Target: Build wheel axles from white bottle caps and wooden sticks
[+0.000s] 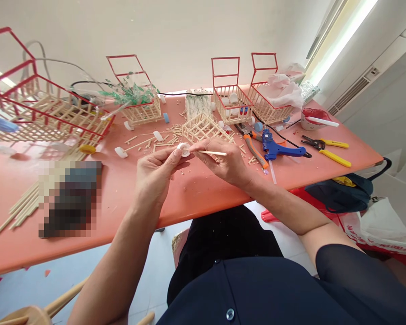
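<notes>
Between the thumb and fingers of my left hand [159, 174] is a white bottle cap [183, 149], its hollow side partly showing. My right hand [225, 162] pinches a short wooden stick [211, 153], and its fingertips meet the cap's edge. Just beyond my hands lies a small lattice frame of glued sticks [205, 127]. Cut stick pieces surround it. To the left, a thin stick [140, 143] joins two white caps on the table. A blue glue gun [274, 146] rests to the right of my right hand.
Stick carts with red rims stand along the wall, including one with caps inside [232, 101] and one with green plastic pieces [138, 108]. Orange-handled pliers [255, 146], yellow-handled wire strippers [328, 149] and a red-stained cup [313, 119] lie right. Long sticks [23, 207] are left.
</notes>
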